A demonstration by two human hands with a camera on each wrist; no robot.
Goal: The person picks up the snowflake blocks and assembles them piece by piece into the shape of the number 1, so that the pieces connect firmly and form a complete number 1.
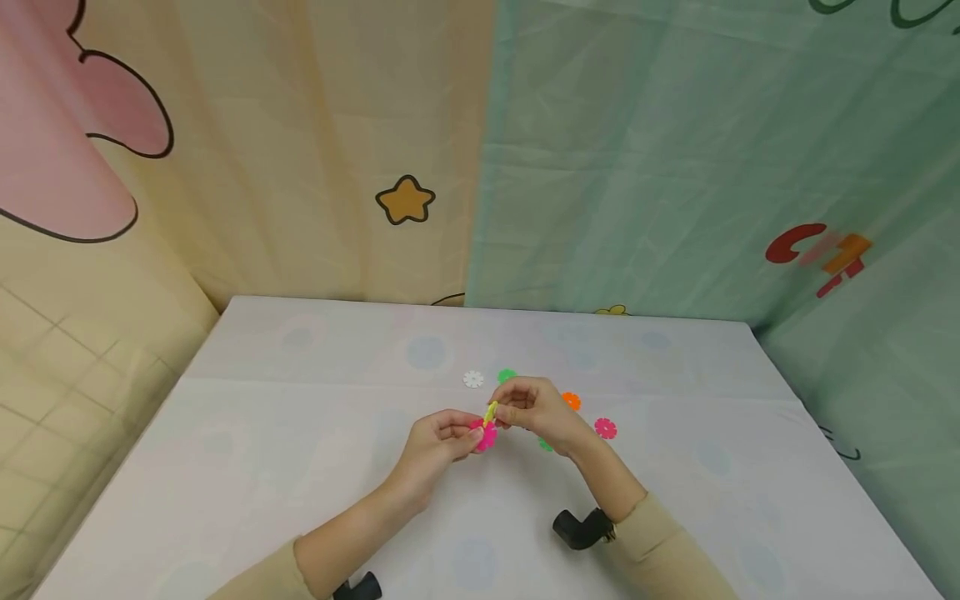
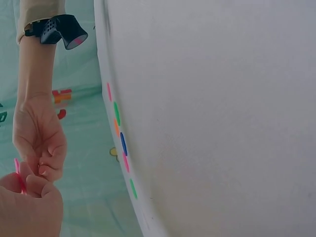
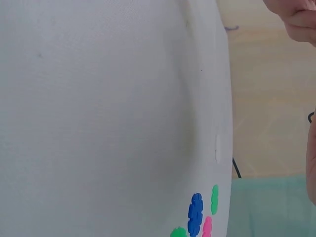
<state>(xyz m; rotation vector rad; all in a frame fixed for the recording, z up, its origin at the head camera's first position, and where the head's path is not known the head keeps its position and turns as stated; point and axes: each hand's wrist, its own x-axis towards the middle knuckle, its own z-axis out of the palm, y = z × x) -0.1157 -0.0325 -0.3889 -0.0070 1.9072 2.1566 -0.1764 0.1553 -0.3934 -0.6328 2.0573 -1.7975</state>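
Over the middle of the white table (image 1: 300, 467), my left hand (image 1: 472, 434) pinches a pink snowflake disc (image 1: 487, 436). My right hand (image 1: 501, 412) pinches a yellow disc (image 1: 491, 410) held edge-on right above the pink one; the two discs touch. In the left wrist view the left hand (image 2: 30, 183) sits at the bottom left with the pink disc (image 2: 19, 174) showing edge-on, and the right hand (image 2: 43, 165) meets it from above. The right wrist view catches only fingertips (image 3: 296, 19) at the top right corner.
Loose discs lie beyond and right of the hands: white (image 1: 473, 379), green (image 1: 507, 376), orange (image 1: 572, 401), pink (image 1: 605, 428), and a green one (image 1: 545, 445) partly under the right hand. A blue disc (image 3: 195, 214) shows in the right wrist view. Printed cloth walls enclose the table.
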